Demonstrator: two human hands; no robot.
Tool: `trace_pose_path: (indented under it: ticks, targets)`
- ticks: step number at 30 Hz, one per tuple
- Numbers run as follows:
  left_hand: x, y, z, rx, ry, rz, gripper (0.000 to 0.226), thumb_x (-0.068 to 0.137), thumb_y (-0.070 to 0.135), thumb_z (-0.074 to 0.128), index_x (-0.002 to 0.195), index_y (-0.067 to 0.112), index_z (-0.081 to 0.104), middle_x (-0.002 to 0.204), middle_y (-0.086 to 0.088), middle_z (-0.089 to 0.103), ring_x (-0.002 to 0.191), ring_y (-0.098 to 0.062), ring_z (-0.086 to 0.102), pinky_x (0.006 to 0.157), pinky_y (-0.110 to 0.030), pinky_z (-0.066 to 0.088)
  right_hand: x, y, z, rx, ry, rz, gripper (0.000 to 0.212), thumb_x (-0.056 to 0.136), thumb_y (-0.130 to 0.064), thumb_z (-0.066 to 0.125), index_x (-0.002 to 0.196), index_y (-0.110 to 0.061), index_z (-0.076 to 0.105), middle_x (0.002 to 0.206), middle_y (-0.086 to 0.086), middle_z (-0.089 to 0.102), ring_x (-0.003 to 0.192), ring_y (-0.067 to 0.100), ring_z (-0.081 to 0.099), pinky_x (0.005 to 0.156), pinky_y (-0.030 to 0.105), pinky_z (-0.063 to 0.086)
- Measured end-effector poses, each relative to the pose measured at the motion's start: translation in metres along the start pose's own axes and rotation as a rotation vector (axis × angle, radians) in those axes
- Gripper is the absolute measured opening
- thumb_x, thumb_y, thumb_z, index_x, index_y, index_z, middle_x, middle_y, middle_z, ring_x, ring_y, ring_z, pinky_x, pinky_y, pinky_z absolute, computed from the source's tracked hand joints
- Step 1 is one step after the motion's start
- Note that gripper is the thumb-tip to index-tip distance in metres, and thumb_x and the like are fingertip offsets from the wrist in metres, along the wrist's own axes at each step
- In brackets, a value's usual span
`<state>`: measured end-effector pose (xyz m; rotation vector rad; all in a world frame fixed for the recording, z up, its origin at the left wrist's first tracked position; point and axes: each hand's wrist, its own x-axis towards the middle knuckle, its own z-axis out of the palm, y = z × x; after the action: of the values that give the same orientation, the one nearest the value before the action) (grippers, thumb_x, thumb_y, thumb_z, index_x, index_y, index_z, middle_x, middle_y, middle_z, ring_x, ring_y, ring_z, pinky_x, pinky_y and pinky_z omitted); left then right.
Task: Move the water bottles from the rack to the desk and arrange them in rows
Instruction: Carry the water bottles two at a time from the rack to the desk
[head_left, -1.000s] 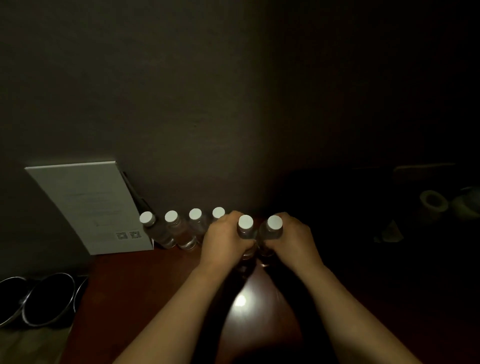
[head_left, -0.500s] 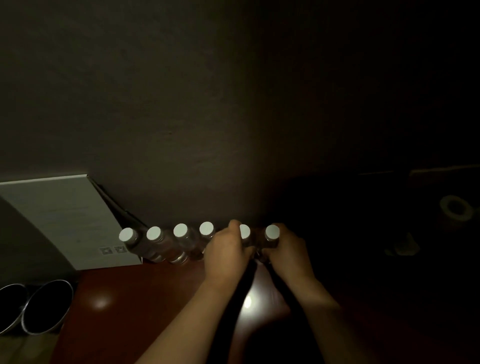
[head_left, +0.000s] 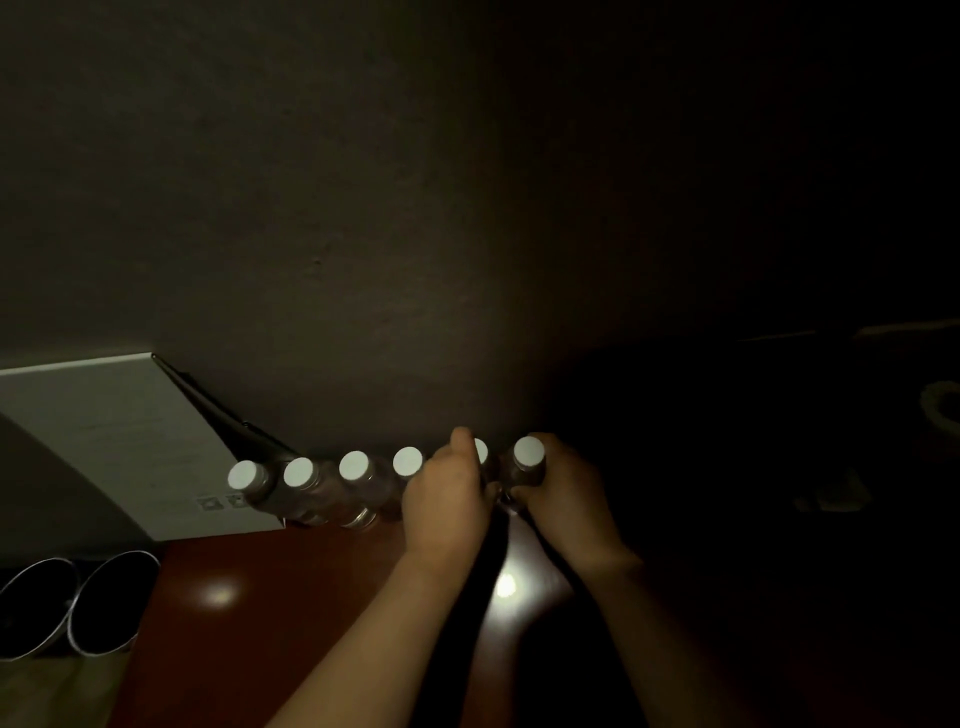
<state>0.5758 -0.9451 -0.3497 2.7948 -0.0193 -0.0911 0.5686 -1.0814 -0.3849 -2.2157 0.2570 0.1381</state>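
Several clear water bottles with white caps (head_left: 355, 465) stand in one row along the back of the reddish-brown desk (head_left: 270, 613), close to the dark wall. My left hand (head_left: 447, 506) grips the fifth bottle, whose cap (head_left: 481, 451) peeks out behind my thumb. My right hand (head_left: 563, 493) grips the bottle at the row's right end (head_left: 529, 453). Both held bottles stand side by side, in line with the others. Their lower parts are hidden by my hands.
A white card sign (head_left: 114, 447) leans against the wall at the left, just behind the leftmost bottle. Two metal bowls (head_left: 104, 603) sit beyond the desk's left edge. The right side is very dark, with a dim round object (head_left: 943, 408) there.
My hands have carried the two bottles forward from the desk's middle to the wall, into line with the row. The view has shifted, so everything sits lower and further left.
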Motion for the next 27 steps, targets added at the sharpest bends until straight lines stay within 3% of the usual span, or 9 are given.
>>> trace_pose_path:
  ticks: [8,13,15,18,21,24,27]
  targets:
    - [-0.004,0.003,0.002,0.059,0.006,-0.006,0.048,0.084,0.030,0.067,0.124,0.021,0.041,0.109,-0.005,0.060,0.092,-0.029,0.065,0.064,-0.038,0.054,0.000,-0.002,-0.002,0.011,-0.022,-0.006,0.045,0.079,-0.032,0.075,0.122,-0.026,0.060,0.123,-0.003,0.063,0.114,0.015,0.060,0.091,0.020,0.044]
    - [-0.007,0.006,-0.008,0.025,-0.038,-0.007,0.061,0.084,0.030,0.068,0.136,0.021,0.037,0.123,-0.007,0.054,0.102,-0.030,0.063,0.072,-0.040,0.055,-0.008,-0.013,-0.011,0.039,-0.052,0.040,0.082,0.072,-0.025,0.082,0.144,-0.025,0.043,0.141,0.001,0.053,0.129,0.019,0.051,0.106,0.029,0.042]
    - [-0.008,0.009,-0.019,0.018,-0.053,-0.002,0.067,0.083,0.033,0.069,0.139,0.022,0.036,0.127,-0.007,0.052,0.105,-0.029,0.062,0.073,-0.039,0.054,-0.015,-0.020,-0.018,0.017,-0.046,0.041,0.086,0.072,-0.024,0.082,0.147,-0.026,0.040,0.145,0.001,0.050,0.132,0.019,0.048,0.108,0.031,0.041]
    - [-0.016,0.011,-0.042,0.017,-0.025,0.036,0.066,0.081,0.033,0.071,0.138,0.023,0.039,0.129,-0.006,0.053,0.105,-0.029,0.061,0.076,-0.038,0.053,-0.032,-0.030,-0.032,0.001,0.006,-0.028,0.073,0.073,-0.030,0.078,0.140,-0.026,0.049,0.137,0.000,0.056,0.125,0.018,0.054,0.104,0.029,0.044]
    - [-0.031,0.009,-0.067,-0.039,0.020,0.065,0.067,0.078,0.032,0.074,0.136,0.023,0.044,0.125,-0.006,0.056,0.106,-0.028,0.061,0.082,-0.039,0.053,-0.056,-0.044,-0.044,-0.056,0.059,-0.090,0.058,0.077,-0.029,0.075,0.132,-0.024,0.056,0.131,-0.001,0.058,0.120,0.018,0.056,0.095,0.020,0.041]
    - [-0.053,0.003,-0.088,-0.070,0.049,0.074,0.069,0.076,0.035,0.075,0.137,0.024,0.045,0.122,-0.004,0.058,0.105,-0.025,0.060,0.081,-0.037,0.052,-0.081,-0.061,-0.048,-0.148,0.090,-0.122,0.060,0.079,-0.031,0.074,0.135,-0.023,0.054,0.134,0.001,0.054,0.122,0.022,0.053,0.099,0.027,0.043]
    - [-0.081,-0.010,-0.107,-0.038,0.051,0.066,0.066,0.075,0.040,0.075,0.132,0.026,0.047,0.120,-0.001,0.059,0.107,-0.024,0.059,0.081,-0.036,0.051,-0.108,-0.083,-0.045,-0.251,0.060,-0.211,0.048,0.078,-0.038,0.072,0.124,-0.028,0.059,0.125,-0.003,0.056,0.115,0.021,0.055,0.092,0.032,0.049]
